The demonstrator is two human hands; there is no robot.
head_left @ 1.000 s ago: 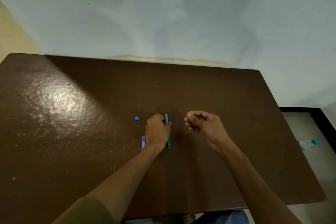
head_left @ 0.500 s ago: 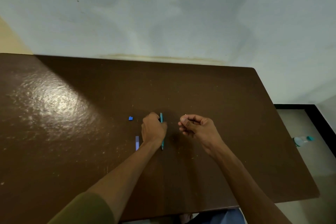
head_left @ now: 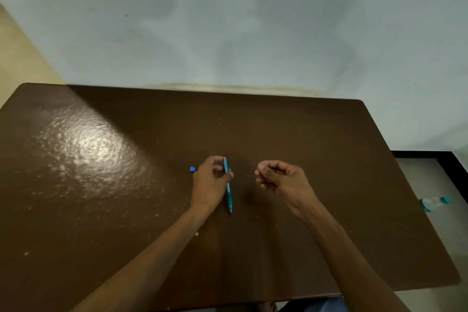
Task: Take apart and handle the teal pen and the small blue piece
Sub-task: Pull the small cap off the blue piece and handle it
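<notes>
While the teal pen (head_left: 227, 184) is gripped by the left hand (head_left: 211, 181) between thumb and curled fingers, its length is pointed toward the person, just above the brown counter (head_left: 101, 185). Just left of that hand, the small blue piece (head_left: 192, 169) is seen lying on the counter, close to the knuckles without clearly touching them. The right hand (head_left: 281, 178) is held well apart to the right, its fingers curled and pressed to the thumb; whether something is pinched cannot be told. No writing can be read on the pen. A clear bottle (head_left: 434, 203) with a teal cap is seen on the floor at right.
</notes>
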